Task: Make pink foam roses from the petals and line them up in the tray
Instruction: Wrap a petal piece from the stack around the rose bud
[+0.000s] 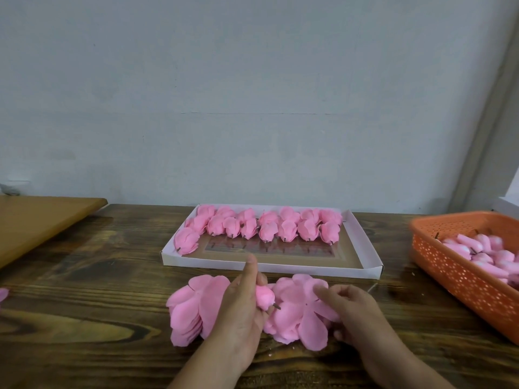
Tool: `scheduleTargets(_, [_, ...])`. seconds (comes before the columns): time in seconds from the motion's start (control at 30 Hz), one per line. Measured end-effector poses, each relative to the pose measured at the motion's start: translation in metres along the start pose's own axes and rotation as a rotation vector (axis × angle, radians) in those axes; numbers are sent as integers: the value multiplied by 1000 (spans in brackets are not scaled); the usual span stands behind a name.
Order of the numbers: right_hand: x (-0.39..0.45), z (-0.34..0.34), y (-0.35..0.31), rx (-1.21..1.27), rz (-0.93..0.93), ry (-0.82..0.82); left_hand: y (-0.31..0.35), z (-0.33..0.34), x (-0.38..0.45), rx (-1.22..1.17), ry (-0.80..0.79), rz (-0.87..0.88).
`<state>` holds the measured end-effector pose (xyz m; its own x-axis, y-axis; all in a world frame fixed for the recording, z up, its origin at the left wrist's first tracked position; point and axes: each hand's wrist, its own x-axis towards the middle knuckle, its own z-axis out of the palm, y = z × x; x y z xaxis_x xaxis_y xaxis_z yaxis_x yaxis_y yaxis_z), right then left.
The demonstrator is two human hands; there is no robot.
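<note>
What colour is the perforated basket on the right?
Orange, with small holes in its wall; the basket shows best in the head view.

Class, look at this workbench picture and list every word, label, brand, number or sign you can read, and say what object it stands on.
None: no readable text shows anywhere.
White cardboard tray: plain walls, no print.
Orange perforated basket: no label.
Pink foam petals, wooden table and grey wall: unmarked.
</note>
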<state>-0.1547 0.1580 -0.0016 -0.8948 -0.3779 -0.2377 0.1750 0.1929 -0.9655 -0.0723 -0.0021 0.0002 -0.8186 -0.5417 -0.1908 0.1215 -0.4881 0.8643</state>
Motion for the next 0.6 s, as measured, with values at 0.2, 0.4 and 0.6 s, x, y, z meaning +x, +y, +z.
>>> scheduleTargets(0.2, [-6, 1, -2, 36, 25, -46, -1, -1, 1, 63, 11, -6])
scheduleTargets(0.4, [-10, -2, -10, -20, 87, -143, -1, 1, -1, 14, 21, 18])
scheduleTargets(0.6, [-18, 0, -9, 61, 5, -249, -1, 3, -6, 93, 60, 129])
